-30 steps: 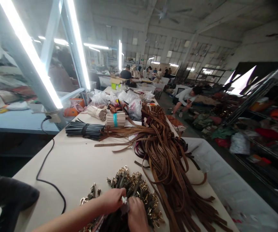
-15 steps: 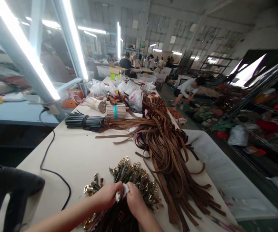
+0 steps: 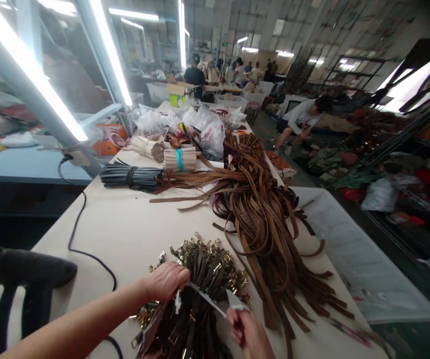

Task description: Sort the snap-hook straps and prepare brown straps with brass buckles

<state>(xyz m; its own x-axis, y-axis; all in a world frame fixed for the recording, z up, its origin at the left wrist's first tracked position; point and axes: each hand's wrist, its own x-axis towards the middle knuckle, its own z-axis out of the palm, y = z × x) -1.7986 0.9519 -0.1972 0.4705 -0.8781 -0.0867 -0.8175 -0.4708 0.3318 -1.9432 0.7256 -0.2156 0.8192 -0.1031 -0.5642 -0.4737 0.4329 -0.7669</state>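
A thin white strip (image 3: 208, 300) with frayed-looking edges stretches between my two hands. My left hand (image 3: 167, 281) is closed on one end, and a short white tail hangs below its fingers. The other part is gripped by my right hand (image 3: 245, 328), lower and further right, with a pointed white end sticking up above the fist. Beneath the strip lies a thick bundle of dark olive straps (image 3: 202, 267) with brass-coloured clasps and buckles. My forearm and hands cover parts of it. Whether the strip passes around the bundle, I cannot tell.
Long brown leather straps (image 3: 259, 214) are heaped to the right, beside a translucent bin (image 3: 371, 279). A black heat-gun-like tool (image 3: 31, 271) and a black cord (image 3: 74, 224) are at left. Tied strap bundles (image 3: 130, 177) and plastic bags (image 3: 207, 132) lie farther back. A person (image 3: 299, 119) bends beyond the table.
My hands have moved apart, the right one going right and down, so the white strip now spans between them. The view has tilted slightly downward.
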